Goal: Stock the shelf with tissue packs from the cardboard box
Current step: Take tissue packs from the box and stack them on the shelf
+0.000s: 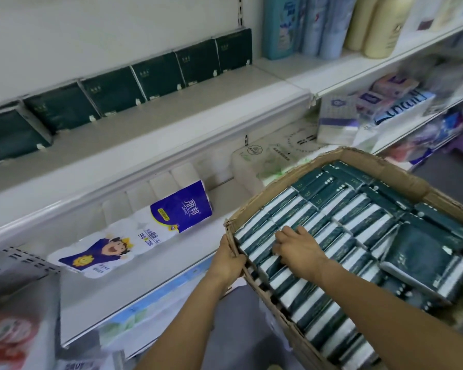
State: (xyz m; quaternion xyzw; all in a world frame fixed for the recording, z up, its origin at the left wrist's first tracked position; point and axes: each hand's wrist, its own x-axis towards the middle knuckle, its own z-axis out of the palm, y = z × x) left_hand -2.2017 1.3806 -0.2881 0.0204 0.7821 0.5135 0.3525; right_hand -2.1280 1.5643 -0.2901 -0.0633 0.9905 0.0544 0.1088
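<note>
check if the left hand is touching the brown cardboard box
Touching. The head view shows the left hand gripping the left wall of the brown cardboard box, with its thumb hooked over the rim.

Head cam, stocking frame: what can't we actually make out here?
Right hand: fingertips buried among the boxed tissue packs, head view; grip unconfirmed.
Cardboard box: near end cut by the bottom edge; lower layers hidden by the top packs.
Goods on the right shelf: blurred, labels unreadable.
Green packs on the upper shelf: print too small.
</note>
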